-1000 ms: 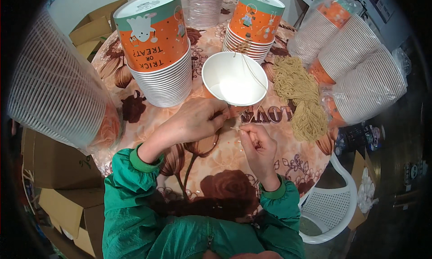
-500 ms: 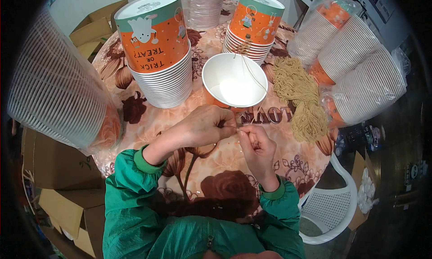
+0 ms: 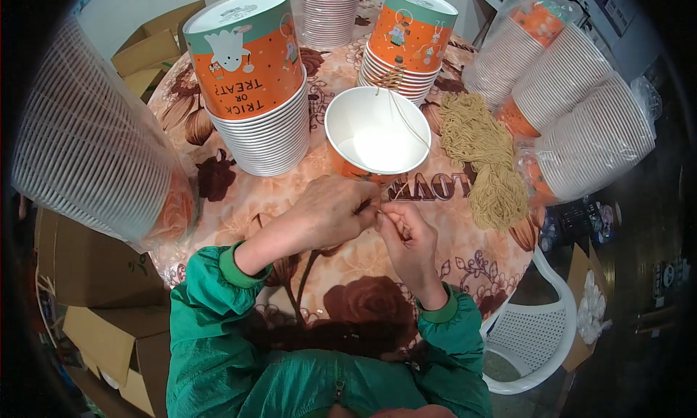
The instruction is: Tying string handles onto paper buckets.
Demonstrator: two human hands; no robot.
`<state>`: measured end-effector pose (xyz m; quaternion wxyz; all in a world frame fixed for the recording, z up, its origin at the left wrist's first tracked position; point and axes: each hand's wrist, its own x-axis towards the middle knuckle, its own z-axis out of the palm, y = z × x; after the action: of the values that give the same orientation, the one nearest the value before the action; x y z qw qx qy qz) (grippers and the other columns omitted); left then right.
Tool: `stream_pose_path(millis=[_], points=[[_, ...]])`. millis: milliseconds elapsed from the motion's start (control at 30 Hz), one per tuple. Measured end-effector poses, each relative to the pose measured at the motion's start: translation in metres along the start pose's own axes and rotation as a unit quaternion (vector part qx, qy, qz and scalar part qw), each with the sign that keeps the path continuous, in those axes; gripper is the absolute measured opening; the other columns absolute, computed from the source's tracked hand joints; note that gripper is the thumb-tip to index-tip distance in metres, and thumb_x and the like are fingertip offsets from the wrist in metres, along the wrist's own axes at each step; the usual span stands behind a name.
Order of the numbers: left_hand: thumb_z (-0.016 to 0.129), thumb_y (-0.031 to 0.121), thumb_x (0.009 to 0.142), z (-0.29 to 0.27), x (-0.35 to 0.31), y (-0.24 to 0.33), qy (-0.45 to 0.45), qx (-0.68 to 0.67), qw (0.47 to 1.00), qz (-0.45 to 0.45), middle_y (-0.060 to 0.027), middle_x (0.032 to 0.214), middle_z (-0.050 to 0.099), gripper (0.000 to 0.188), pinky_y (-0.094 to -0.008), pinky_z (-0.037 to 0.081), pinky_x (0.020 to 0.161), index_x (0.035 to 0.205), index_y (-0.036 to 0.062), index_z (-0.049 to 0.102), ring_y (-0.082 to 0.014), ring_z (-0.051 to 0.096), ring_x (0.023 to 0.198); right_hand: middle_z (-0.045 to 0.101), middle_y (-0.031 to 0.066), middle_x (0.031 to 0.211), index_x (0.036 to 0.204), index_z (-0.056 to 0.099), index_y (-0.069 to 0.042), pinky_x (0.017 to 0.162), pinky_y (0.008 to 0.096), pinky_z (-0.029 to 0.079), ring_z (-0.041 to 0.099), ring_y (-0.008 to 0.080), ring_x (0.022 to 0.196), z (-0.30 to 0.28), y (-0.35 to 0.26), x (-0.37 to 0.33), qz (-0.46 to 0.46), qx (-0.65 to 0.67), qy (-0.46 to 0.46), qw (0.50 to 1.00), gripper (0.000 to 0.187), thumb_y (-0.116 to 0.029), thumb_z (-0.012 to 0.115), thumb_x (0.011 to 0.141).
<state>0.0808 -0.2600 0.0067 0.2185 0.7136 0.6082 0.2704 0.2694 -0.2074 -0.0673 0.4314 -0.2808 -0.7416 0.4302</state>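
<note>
Just in front of an orange paper bucket (image 3: 348,164), my two hands meet with their fingertips together. My left hand (image 3: 325,209) is closed, back upward, its thumb and fingers pinched. Opposite it, my right hand (image 3: 411,245) pinches thumb against forefinger. Whatever lies between the fingertips is too small and covered to name. The bucket's white open mouth tilts toward me, and a thin tan cord (image 3: 408,122) hangs over its rim and inside. To the right of the bucket lies a bundle of tan cords (image 3: 475,149).
Upside-down nested buckets stand behind, one stack at left (image 3: 250,69) and one at right (image 3: 410,37). Bagged bucket stacks line the left (image 3: 94,142) and right (image 3: 581,127) sides. Cardboard boxes (image 3: 109,273) sit at left, a white plastic chair (image 3: 530,331) at right. A flowered cloth (image 3: 348,273) covers the table.
My hands have shifted slightly down and left, still meeting at the fingertips. The bucket and the cord bundle look unmoved.
</note>
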Motion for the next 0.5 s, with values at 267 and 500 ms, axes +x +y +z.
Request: stream_pose_path(millis=[267,500], points=[[0.07,0.017,0.085,-0.006,-0.006,0.003,0.062,0.049,0.996,0.038,-0.0146,0.087,0.069,0.017,-0.0456,0.052,0.07,0.096,0.0039,0.067,-0.0347,0.067,0.077,0.062,0.002,0.076,0.099,0.066,-0.001,0.054,0.024,0.044,0.054,0.0046,0.062,0.0,-0.009,0.005,-0.017,-0.081,-0.004,0.997,0.005,-0.003,0.068,0.095],[0.077,0.005,0.072,-0.022,0.009,-0.016,0.253,0.159,0.932,0.205,-0.0097,0.099,0.06,0.034,-0.0441,0.046,0.091,0.104,0.006,0.065,-0.0315,0.059,0.103,0.056,-0.003,0.085,0.095,0.061,-0.003,0.055,0.02,0.037,0.047,0.0007,0.065,0.009,-0.002,0.022,0.053,0.104,0.027,0.993,0.006,-0.001,0.066,0.096]])
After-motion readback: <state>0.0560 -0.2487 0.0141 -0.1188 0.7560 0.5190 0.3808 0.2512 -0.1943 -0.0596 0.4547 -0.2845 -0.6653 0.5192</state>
